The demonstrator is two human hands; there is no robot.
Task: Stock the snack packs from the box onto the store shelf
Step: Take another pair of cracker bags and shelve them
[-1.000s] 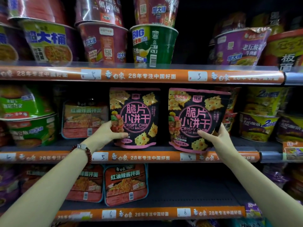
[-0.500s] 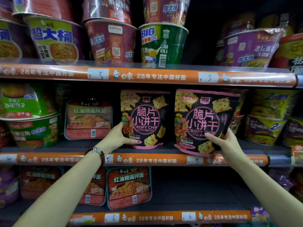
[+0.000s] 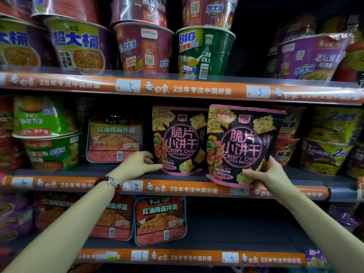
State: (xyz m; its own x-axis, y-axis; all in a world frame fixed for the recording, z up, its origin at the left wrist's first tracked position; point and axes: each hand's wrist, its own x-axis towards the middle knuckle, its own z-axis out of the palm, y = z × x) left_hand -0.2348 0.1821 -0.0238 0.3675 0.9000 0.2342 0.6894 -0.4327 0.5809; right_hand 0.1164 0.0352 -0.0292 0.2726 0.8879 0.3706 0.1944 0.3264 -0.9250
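The right hand (image 3: 265, 175) pinches the lower corner of the nearer black-and-pink biscuit pouch (image 3: 242, 142), now overlapping its neighbour at the middle shelf's (image 3: 197, 189) lip. The left hand (image 3: 140, 163) grips the second pouch (image 3: 178, 140), pushed deeper and standing. Both nearly stocked. No box in view.

Two black snack packs (image 3: 239, 142) upright on shelf (image 3: 197, 189)

Dim store aisle: three dark shelves with orange price strips (image 3: 189, 90) (white tags, handwritten numbers), crowded with instant noodle cups (image 3: 204, 52) and flat noodle trays (image 3: 114, 139).
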